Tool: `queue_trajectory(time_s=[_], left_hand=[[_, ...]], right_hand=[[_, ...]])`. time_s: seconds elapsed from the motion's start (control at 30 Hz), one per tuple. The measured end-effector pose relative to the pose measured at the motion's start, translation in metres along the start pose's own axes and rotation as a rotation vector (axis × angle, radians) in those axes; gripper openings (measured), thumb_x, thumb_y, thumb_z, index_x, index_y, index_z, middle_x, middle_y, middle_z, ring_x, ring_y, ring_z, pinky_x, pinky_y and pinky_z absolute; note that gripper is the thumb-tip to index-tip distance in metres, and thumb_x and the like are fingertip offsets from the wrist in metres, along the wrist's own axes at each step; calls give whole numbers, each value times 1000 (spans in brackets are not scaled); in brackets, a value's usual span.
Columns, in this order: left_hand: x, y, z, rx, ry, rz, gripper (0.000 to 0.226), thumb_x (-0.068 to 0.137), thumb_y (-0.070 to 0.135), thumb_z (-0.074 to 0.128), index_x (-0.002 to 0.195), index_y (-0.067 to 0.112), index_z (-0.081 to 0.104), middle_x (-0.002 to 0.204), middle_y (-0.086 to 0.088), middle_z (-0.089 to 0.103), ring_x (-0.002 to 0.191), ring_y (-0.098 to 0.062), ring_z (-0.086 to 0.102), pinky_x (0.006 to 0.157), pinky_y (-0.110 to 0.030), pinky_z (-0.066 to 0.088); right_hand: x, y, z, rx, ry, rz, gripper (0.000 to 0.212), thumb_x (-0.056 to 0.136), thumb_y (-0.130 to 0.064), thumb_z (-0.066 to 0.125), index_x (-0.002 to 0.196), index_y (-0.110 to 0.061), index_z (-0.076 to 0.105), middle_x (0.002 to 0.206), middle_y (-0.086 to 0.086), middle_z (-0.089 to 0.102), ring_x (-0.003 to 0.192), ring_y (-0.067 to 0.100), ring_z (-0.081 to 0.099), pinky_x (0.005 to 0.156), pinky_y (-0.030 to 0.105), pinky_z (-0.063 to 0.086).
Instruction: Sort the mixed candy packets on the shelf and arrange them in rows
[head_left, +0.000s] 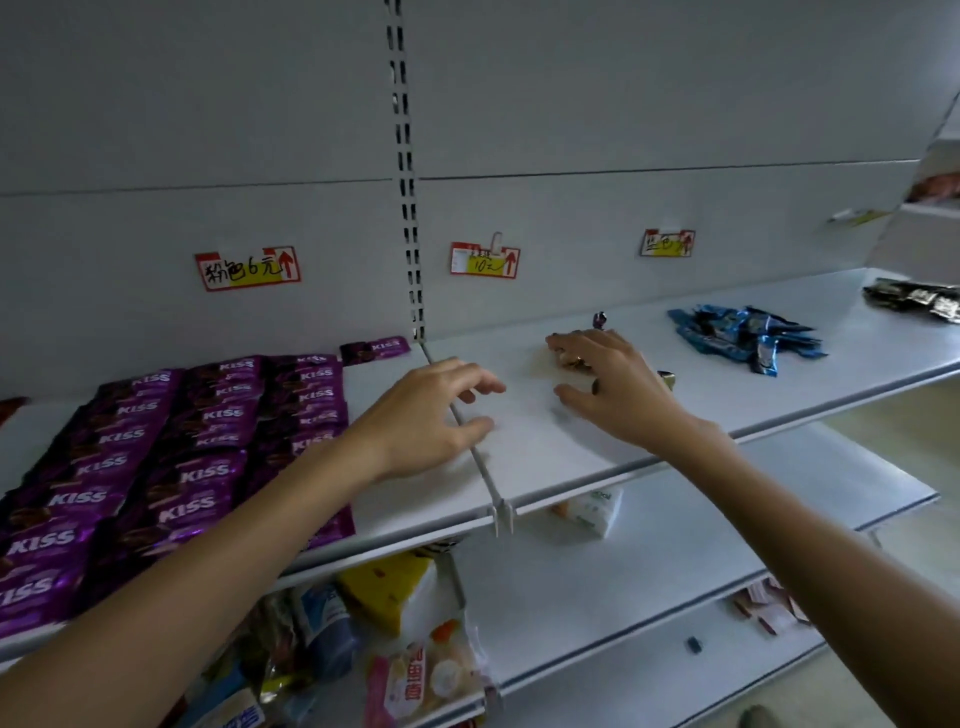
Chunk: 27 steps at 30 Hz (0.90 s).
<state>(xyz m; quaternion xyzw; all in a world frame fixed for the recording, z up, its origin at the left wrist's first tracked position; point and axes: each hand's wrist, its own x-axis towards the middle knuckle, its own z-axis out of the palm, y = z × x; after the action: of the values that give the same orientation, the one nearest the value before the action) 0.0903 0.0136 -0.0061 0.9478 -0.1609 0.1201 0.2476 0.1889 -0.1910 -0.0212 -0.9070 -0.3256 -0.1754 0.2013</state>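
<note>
On the shelf (545, 457), the left hand (431, 415) and right hand (613, 387) hover wide and empty near loose packets (600, 320), seemingly light, slippery foil, best pinched across the middle.

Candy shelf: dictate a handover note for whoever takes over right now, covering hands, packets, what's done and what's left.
Left hand: open, holds nothing, above the shelf seam.
Right hand: fingers spread over a few loose candies.
Done: purple KISS packets lie in rows on the left.
Left: blue packets in a heap, dark packets far right, one stray purple packet at the back.
</note>
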Motion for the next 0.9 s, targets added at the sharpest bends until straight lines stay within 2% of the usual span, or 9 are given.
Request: queue_trajectory(time_s=[0.13, 0.27, 0.43, 0.7, 0.8, 0.9], left_hand=[[30, 9, 20, -4, -8, -27, 33, 89, 25, 59, 122, 23, 55, 115, 11, 52, 101, -2, 49, 84, -18, 36], [48, 10, 43, -10, -18, -60, 34, 89, 25, 59, 123, 22, 54, 120, 6, 54, 104, -4, 48, 89, -19, 36], [60, 12, 62, 37, -1, -98, 37, 89, 29, 57, 126, 22, 52, 124, 6, 51, 112, -6, 44, 94, -21, 34], [59, 19, 75, 72, 103, -222, 39, 90, 38, 54, 127, 23, 50, 126, 9, 50, 115, -4, 43, 98, -25, 36], [64, 23, 77, 73, 131, -278, 40, 90, 39, 53, 127, 22, 50, 126, 7, 52, 114, -7, 47, 98, -29, 39], [76, 28, 80, 74, 165, -357, 40, 92, 39, 51, 127, 21, 49, 121, 4, 55, 106, -9, 51, 92, -28, 42]], right_hand=[[1, 38, -10, -18, 11, 24, 62, 81, -39, 65, 136, -20, 44, 136, 6, 47, 122, 24, 38, 103, 43, 35], [1, 64, -16, -36, 27, 74, 71, 79, -53, 62, 139, -24, 40, 137, 5, 42, 125, 21, 32, 102, 36, 31], [-1, 77, -10, -56, -130, 91, 68, 83, -67, 39, 142, -33, 31, 138, 5, 39, 125, 19, 33, 99, 37, 34], [21, 67, 5, 45, -170, -126, 45, 95, -47, 38, 133, -25, 48, 126, 3, 50, 113, 20, 49, 94, 33, 39], [28, 81, -1, 196, -99, -111, 38, 96, -39, 42, 124, -18, 56, 120, 5, 54, 105, 20, 53, 90, 31, 43], [45, 109, -7, 194, -41, -3, 37, 96, -31, 47, 128, -13, 54, 123, 10, 53, 108, 25, 51, 91, 31, 38]])
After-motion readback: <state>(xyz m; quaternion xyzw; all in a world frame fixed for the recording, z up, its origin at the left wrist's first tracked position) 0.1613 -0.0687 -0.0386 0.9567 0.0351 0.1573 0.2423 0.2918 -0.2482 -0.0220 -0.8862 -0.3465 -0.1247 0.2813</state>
